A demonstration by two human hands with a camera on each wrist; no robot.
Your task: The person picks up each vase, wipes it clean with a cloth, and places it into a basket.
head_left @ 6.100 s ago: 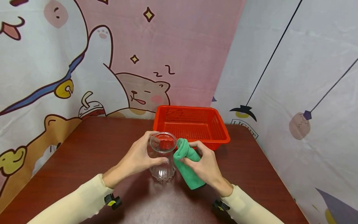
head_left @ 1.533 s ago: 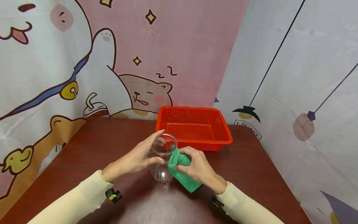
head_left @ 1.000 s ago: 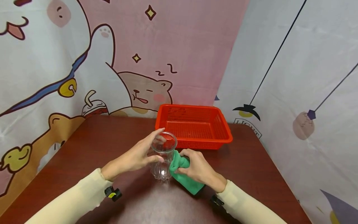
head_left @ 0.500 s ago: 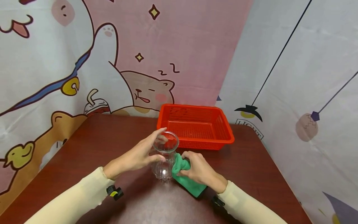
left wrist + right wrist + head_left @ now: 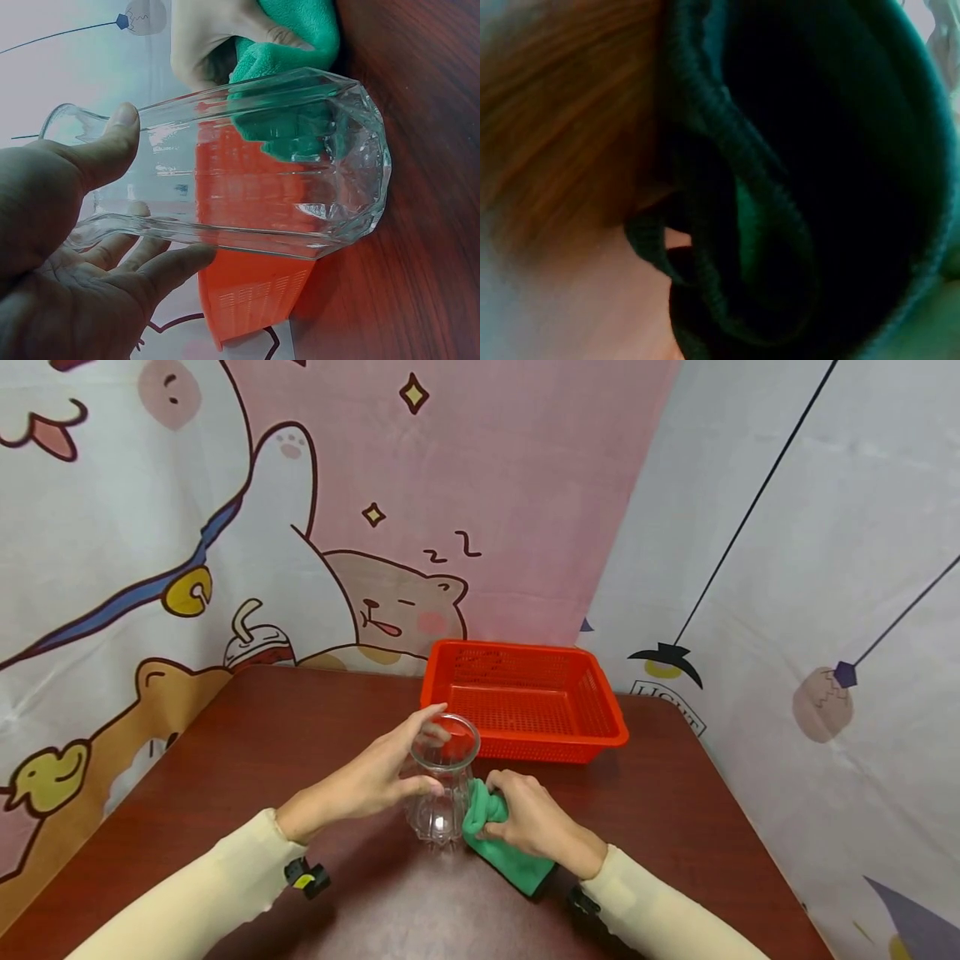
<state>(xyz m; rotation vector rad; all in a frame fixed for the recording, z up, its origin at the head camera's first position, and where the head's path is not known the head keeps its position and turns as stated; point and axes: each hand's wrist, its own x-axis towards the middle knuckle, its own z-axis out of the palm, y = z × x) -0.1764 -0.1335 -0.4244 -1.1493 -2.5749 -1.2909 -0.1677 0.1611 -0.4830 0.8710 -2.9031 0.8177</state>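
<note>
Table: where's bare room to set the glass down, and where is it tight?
Free: the dark wood table left of the left hand, out to the curtain, and the strip right of the red basket. The basket's floor looks bare too. Crowded: the middle, where the glass vase, green cloth and right hand sit close before the basket.

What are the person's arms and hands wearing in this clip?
Both arms are in long cream sleeves reaching the wrists. The left hand and right hand are bare, with no gloves or rings visible. A small black device sits under each wrist; the left one carries a yellow mark.
</note>
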